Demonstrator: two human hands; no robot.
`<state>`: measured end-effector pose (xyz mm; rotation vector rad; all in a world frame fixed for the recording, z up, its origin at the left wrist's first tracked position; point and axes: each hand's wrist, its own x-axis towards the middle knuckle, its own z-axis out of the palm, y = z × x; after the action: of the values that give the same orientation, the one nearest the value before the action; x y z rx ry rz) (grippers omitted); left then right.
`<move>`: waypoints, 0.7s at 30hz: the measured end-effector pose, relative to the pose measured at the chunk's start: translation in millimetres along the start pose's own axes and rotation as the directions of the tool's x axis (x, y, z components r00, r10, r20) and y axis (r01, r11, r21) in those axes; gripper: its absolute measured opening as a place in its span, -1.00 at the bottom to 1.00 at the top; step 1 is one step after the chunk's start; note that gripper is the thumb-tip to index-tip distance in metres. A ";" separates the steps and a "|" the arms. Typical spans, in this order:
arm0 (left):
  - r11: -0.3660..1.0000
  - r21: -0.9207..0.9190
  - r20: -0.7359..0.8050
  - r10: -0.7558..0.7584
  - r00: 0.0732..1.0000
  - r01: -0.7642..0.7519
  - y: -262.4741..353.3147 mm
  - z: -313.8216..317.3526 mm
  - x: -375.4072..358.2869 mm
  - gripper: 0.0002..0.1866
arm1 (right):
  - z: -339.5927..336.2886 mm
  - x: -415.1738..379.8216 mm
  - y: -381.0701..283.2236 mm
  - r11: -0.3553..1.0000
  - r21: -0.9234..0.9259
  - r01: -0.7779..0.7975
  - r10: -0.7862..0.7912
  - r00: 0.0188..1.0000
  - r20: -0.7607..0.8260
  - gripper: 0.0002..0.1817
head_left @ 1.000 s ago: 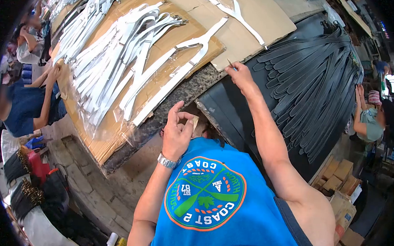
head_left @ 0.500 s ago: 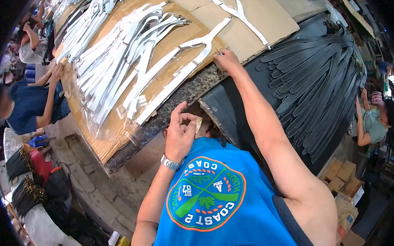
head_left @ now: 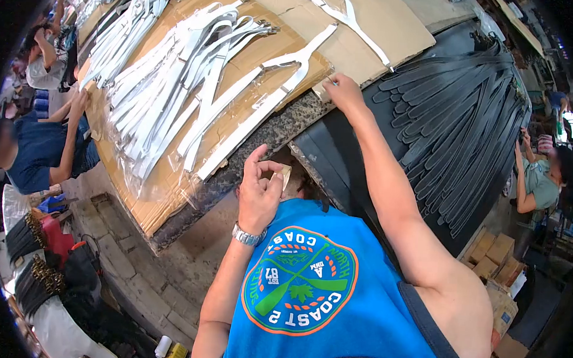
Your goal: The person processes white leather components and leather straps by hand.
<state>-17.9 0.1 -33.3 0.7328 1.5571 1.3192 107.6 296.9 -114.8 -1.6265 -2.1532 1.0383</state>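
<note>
My left hand (head_left: 260, 194) is raised in front of the table edge, thumb and fingers pinched on a small pale piece (head_left: 283, 177). My right hand (head_left: 344, 92) is at the cardboard edge with its fingers closed; a small pale piece (head_left: 321, 91) shows beside the fingertips. What the fingertips themselves hold is too small to make out. Just left of my right hand lies a white Y-shaped strap (head_left: 299, 58) on the cardboard (head_left: 256, 18). A heap of white straps (head_left: 168, 95) with metal clips lies further left, partly on clear plastic.
Black straps (head_left: 458, 123) are fanned over a dark surface at the right. A co-worker in dark blue (head_left: 42, 147) stands at the left table edge, another in green (head_left: 538, 176) at the far right. Cardboard boxes (head_left: 493, 255) and black strap bundles (head_left: 45, 276) sit lower down.
My right hand has moved slightly right, and a pale piece now shows beside its fingertips. The pale piece in my left hand is more visible.
</note>
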 end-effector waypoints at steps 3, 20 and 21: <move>0.999 -0.034 -0.002 0.025 1.000 -0.025 -1.1 0.0 1.4 -0.34 | -2.6 -48.7 8.1 0.968 0.211 0.134 -0.148 0.988 0.052 -0.65; 0.968 0.221 0.016 0.119 0.993 -0.120 -4.6 26.2 0.1 -0.22 | 16.8 -186.6 -41.4 0.640 0.678 -0.362 -0.034 0.868 0.496 -0.76; 0.967 0.218 0.008 0.134 0.991 -0.133 -7.5 25.8 0.1 -0.21 | 20.2 -185.9 -38.9 0.682 0.655 -0.326 -0.034 0.880 0.474 -0.76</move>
<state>6.5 8.8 -40.1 0.9859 1.7011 1.2595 131.4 114.4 -63.7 -1.2364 -1.4523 2.1624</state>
